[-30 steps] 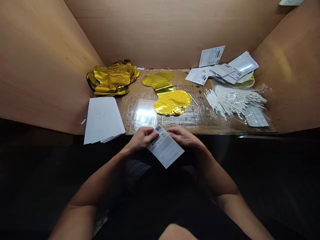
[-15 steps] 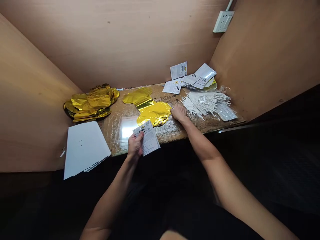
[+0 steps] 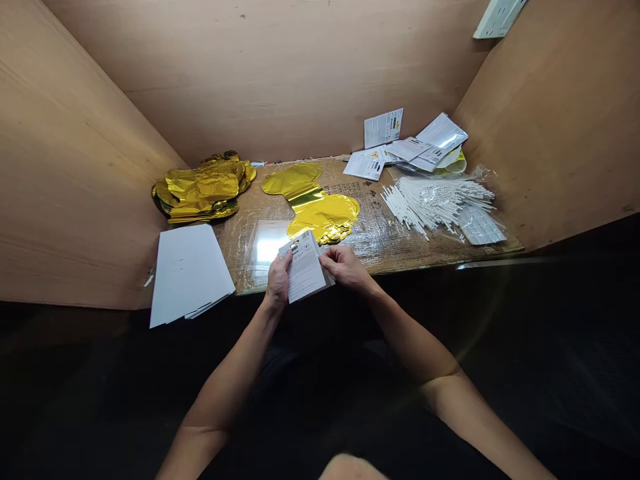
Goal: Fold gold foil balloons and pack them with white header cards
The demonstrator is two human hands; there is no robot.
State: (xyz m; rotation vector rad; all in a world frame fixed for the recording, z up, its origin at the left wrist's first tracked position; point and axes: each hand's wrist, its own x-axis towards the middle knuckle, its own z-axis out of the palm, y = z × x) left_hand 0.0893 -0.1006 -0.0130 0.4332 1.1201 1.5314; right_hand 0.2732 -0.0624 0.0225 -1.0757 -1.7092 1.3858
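hands (image 3: pixel 278 280) (image 3: pixel 345 267) back on printed card (image 3: pixel 303 265), long axis pointing away, leaning left

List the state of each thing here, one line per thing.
Left hand, gripping the card's left side
Right hand, holding the card's right edge
Printed card, held up between both hands
Gold foil balloon, flat, deflated on the table
Gold foil pile, crumpled
White sticks, loose on clear plastic
White paper stack, slightly fanned
Printed sheets, scattered

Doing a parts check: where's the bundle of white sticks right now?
Head view: the white plastic sticks lie in a clear bag at the bench's right end, right of the right hand, just in front of the printed cards.
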